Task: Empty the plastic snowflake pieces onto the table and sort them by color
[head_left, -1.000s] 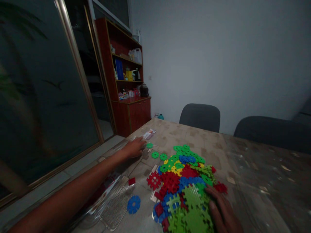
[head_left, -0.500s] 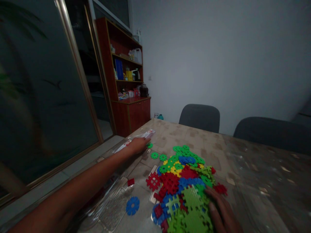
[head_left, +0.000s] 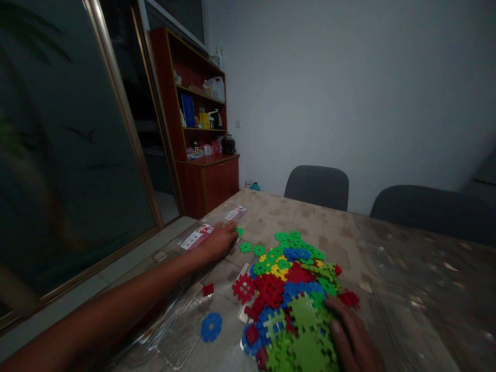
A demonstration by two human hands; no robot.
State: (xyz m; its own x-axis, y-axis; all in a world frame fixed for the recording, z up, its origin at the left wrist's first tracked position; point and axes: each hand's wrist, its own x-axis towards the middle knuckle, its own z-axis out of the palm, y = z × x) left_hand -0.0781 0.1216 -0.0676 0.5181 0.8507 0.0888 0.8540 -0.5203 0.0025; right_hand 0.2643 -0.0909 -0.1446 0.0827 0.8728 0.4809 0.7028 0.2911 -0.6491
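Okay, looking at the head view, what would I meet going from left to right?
Glass door, nearer card, left hand, pile of plastic pieces, right hand, rightmost chair.

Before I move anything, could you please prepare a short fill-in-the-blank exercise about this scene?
1. The bare hand beside the multicoloured pile of plastic pieces is the person's ____ hand.
2. The notched round plastic disc lying alone nearest the small flat red plastic piece is ____.
3. The small notched plastic disc closest to the person's left hand is ____.
4. Beyond the patterned beige table, the visible dark grey chair backs number ____.

Missing words: right; blue; green; two.
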